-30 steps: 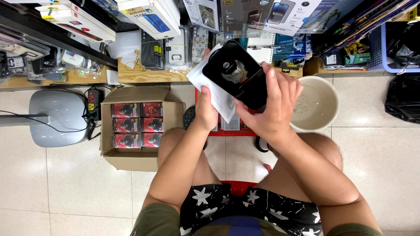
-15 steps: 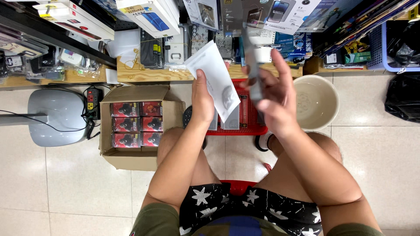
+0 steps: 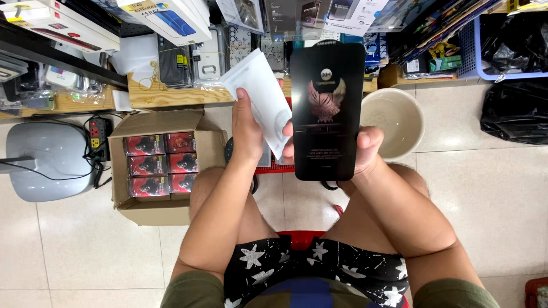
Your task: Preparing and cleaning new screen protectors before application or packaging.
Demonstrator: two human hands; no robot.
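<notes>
Sitting over a pale tiled floor (image 3: 485, 199) beside cluttered wooden shelves (image 3: 171, 94).

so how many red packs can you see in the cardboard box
6, in two columns of three inside the box: left column, right column. More may lie beneath.

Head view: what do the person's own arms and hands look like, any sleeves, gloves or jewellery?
Both arms are bare from the upper arm down. The left hand and right hand wear no gloves, and no rings, watch or bracelet show. Olive-green short sleeves appear at the bottom edge of the frame, over black shorts with white stars.
</notes>
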